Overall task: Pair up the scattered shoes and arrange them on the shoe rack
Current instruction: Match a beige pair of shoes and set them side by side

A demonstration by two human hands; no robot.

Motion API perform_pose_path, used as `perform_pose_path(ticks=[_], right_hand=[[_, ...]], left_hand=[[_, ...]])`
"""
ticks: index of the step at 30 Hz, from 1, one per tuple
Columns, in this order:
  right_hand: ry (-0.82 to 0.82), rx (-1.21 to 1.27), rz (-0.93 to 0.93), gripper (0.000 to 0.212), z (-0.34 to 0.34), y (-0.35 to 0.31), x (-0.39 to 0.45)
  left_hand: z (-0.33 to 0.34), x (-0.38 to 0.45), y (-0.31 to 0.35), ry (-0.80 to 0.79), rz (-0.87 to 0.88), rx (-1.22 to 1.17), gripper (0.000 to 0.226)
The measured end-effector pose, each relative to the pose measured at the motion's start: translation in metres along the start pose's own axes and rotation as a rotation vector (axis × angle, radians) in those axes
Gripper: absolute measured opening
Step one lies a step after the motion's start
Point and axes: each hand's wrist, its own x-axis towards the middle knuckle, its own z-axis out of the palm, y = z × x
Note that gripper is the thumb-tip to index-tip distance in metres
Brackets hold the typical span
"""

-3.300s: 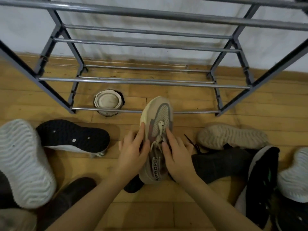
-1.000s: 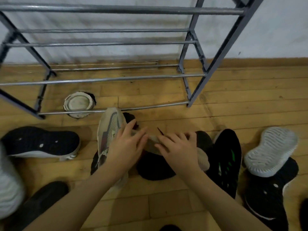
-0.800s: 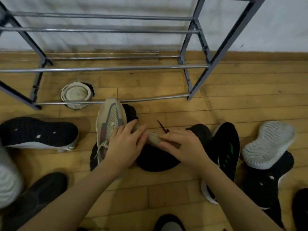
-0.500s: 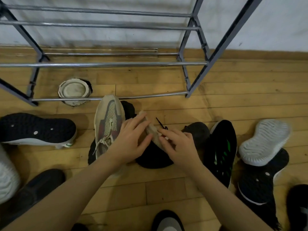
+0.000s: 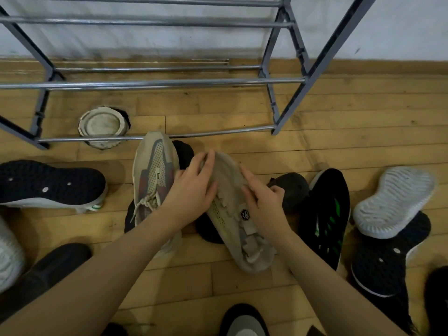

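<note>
While your left hand lies with spread fingers over the toe half of the upturned beige shoe and your right hand clasps its other flank, the shoe sits between your two palms, sole up. Its long axis runs from the toe, far and left, to the heel, near and right. Its mate stands upright just beside your left hand, toe toward the shoe rack straight ahead, so a roll toward the left looks the short way.
</note>
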Motion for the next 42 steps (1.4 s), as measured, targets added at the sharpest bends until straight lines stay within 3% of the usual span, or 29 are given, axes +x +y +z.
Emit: perform_pose_path(ticks=[4,8,12,18,25,31,36,40,42], right_hand=[[0.127,0.031,-0.074,0.041,-0.006,-0.005,-0.005],[0.194,0.004,-0.184,0.042,-0.017,-0.045,0.001],[0.184,0.052,-0.285,0.043,-0.015,-0.091,0.014],[0.127,0.051,-0.459,0.043,0.019,-0.167,0.026],[0.061,0.012,-0.529,0.046,0.074,-0.228,0.03],[-0.08,-0.122,-0.503,0.053,0.112,-0.24,0.04],[-0.227,-0.31,-0.425,0.06,0.152,-0.233,0.057],[-0.271,-0.411,-0.402,0.053,0.171,-0.224,0.062],[-0.263,-0.413,-0.4,0.047,0.172,-0.224,0.065]], left_hand=[[-0.014,-0.003,0.007,0.087,0.087,-0.031,0.061],[-0.048,-0.005,0.01,0.189,0.048,-0.059,0.063],[-0.094,-0.026,-0.003,0.282,0.008,0.044,0.063],[-0.146,-0.08,-0.045,0.346,-0.198,0.053,0.067],[-0.171,-0.12,-0.111,0.365,-0.277,0.088,0.068],[-0.166,-0.11,-0.154,0.322,-0.348,0.105,0.055],[-0.138,-0.097,-0.198,0.193,-0.381,0.149,0.055],[-0.109,-0.103,-0.222,0.06,-0.403,0.113,0.055],[-0.098,-0.11,-0.225,0.072,-0.423,0.063,0.054]])
